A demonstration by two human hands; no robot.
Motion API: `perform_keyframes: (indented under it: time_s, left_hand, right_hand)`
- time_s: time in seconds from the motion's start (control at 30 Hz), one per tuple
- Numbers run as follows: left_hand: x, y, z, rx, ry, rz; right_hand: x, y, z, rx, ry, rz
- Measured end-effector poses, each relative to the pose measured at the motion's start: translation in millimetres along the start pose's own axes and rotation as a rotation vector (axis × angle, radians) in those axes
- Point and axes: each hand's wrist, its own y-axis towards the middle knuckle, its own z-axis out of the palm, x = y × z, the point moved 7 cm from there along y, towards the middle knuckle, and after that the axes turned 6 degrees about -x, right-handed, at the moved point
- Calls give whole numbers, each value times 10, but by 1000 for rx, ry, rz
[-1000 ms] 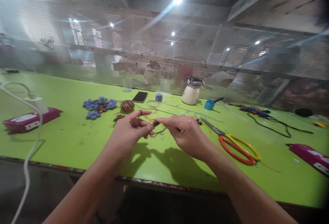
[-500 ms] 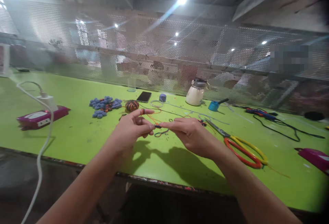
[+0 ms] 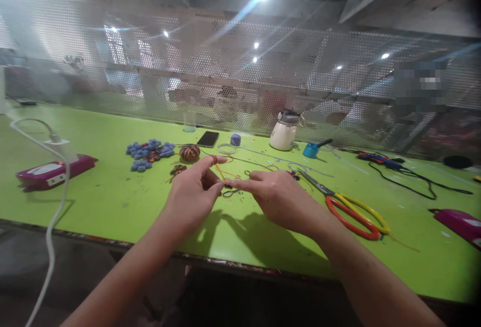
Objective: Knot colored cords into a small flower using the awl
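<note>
Over the middle of the green table, my left hand (image 3: 191, 187) is closed in a pinch at a small dark yarn piece (image 3: 227, 186). Orange yarn (image 3: 221, 172) loops round its raised index finger and runs down to that piece. From the right, my right hand (image 3: 280, 194) reaches in with its index finger stretched to the pinch and the other fingers curled under. Whatever those fingers grip is hidden. Behind my left hand lie a multicoloured yarn ball (image 3: 189, 152) and a small dark yarn piece (image 3: 178, 170).
Scissors (image 3: 355, 214) lie right of my right hand. Blue-purple yarn flowers (image 3: 148, 152) sit at the left, near a purple power strip (image 3: 56, 173) with a white cable. Further back are a phone (image 3: 208, 139), a white jug (image 3: 282, 134), a blue pot (image 3: 310, 150) and a glue gun (image 3: 379, 160).
The view has shifted slightly. My right index finger now points straighter at the pinch, and the orange yarn hangs more steeply from my left index finger.
</note>
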Motion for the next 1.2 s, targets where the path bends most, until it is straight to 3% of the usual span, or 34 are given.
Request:
perform_keyframes:
  time_s: [0.23, 0.5, 0.8, 1.0, 1.2]
  left_hand:
    - [-8, -22, -18, -27, 97, 58]
    - [118, -85, -26, -134, -105, 35]
    - [36, -157, -62, -235, -87, 77]
    - [4, -184, -58, -256, -79, 72]
    - [74, -147, -41, -226, -251, 17]
  right_hand:
    - [41, 0, 18, -9, -59, -10]
    - [36, 4, 24, -69, -62, 19]
    - [27, 10, -1, -122, -21, 65]
    - [-6, 10, -20, -222, 80, 96]
    - [-9, 15, -24, -229, 193, 94]
